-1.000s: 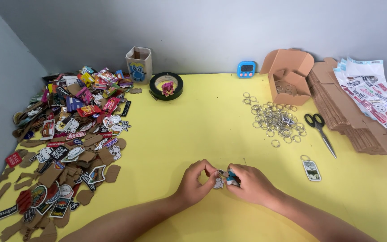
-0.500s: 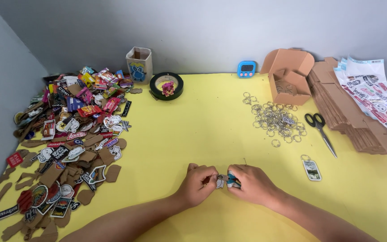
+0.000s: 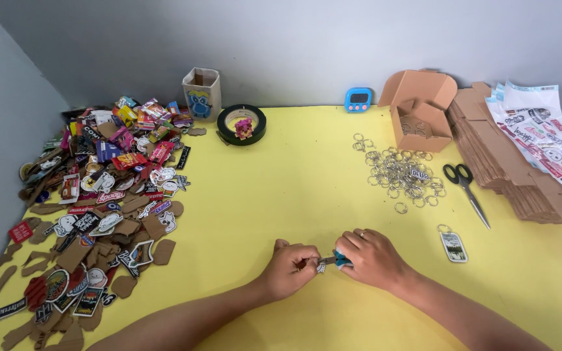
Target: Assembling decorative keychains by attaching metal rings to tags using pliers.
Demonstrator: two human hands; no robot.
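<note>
**Two hands closed over a small charm at the near edge of the yellow desk**

Most of what the hands hold is covered. The left hand (image 3: pixel 292 265) is curled shut, fingertips pinching one end of a small charm (image 3: pixel 333 260); the right hand (image 3: pixel 373 258) is clamped over the other end. Only a sliver shows between them: a bit of blue, a pale scrap and something thin and metallic. Its shape and picture cannot be made out. It sits low, just above the desk (image 3: pixel 281 188), near the front and a little right of centre.

Just right of the right hand lies a finished keychain (image 3: pixel 453 246), a rectangular tag with a dark green picture and a ring. Beyond it, black-handled scissors (image 3: pixel 466 190) lie beside a scatter of key rings (image 3: pixel 398 172). An open cardboard box (image 3: pixel 420 110) stands behind those, with flat brown cartons (image 3: pixel 508 169) and sticker sheets (image 3: pixel 541 136) cut off at the right edge. A big heap of colourful stickers and brown cutouts (image 3: pixel 99 195) fills the left side.
</note>
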